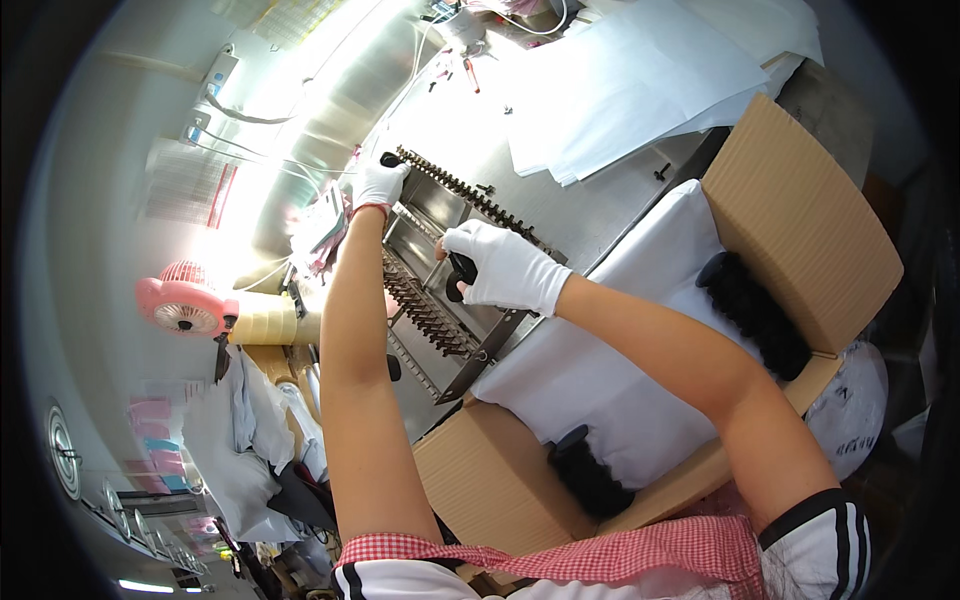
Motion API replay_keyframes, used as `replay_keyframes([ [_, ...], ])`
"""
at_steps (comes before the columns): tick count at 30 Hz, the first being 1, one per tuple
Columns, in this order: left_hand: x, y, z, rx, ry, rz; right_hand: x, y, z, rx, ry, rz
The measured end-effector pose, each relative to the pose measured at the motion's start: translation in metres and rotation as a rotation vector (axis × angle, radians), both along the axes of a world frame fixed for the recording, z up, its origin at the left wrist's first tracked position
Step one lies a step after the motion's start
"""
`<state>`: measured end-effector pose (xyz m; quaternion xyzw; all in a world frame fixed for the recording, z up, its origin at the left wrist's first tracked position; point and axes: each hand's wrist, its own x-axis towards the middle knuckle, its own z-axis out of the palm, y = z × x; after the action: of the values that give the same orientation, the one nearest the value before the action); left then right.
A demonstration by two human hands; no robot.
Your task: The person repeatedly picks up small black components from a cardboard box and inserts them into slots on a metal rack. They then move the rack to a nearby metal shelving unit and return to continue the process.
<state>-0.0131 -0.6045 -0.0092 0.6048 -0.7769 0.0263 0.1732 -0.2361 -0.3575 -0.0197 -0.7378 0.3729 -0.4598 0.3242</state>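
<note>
A metal rack (440,210) with rows of dark, closely spaced teeth stands on the bench in front of me. My left hand (380,183), in a white fingertip-cut glove, is closed at its far left corner, around a small black rounded piece (390,159). Over the middle of the rack, my gloved right hand (505,265) grips another small black piece (461,270) between thumb and fingers. The exact kind of either piece is hard to make out. Rows of black ribbed pieces (755,315) lie in the carton near my right forearm.
An open cardboard box (800,230) lined with a white sheet (640,340) sits between me and the bench. White paper sheets (630,90) lie at the far right. A pink fan (185,305) and a yellow roll (275,320) stand left; cables run along the wall.
</note>
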Motion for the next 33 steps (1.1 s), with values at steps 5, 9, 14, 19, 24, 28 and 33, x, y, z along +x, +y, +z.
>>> replay_keyframes([
  [5, -0.033, 0.008, 0.013, -0.047, -0.702, 0.047, 0.005, 0.001, 0.000, 0.008, -0.009, -0.076],
  [9, -0.054, 0.069, 0.036, -0.020, -0.662, 0.117, 0.012, 0.001, 0.001, 0.026, -0.038, -0.192],
  [14, -0.054, 0.146, 0.067, -0.012, -0.468, 0.116, 0.014, -0.002, 0.005, 0.125, -0.128, -0.219],
  [19, -0.062, 0.240, 0.074, 0.445, 0.286, -0.038, 0.015, 0.005, 0.009, -0.201, -0.172, -0.247],
  [24, -0.040, 0.263, 0.097, 0.700, 0.310, -0.546, 0.005, 0.027, 0.009, -0.070, -0.154, -0.161],
  [28, -0.033, 0.242, 0.090, 0.599, -0.126, -0.128, -0.017, 0.038, 0.005, -0.010, -0.075, -0.144],
  [33, -0.067, 0.227, 0.045, 0.582, -0.801, 0.081, -0.022, 0.038, 0.001, -0.047, 0.022, -0.120],
])
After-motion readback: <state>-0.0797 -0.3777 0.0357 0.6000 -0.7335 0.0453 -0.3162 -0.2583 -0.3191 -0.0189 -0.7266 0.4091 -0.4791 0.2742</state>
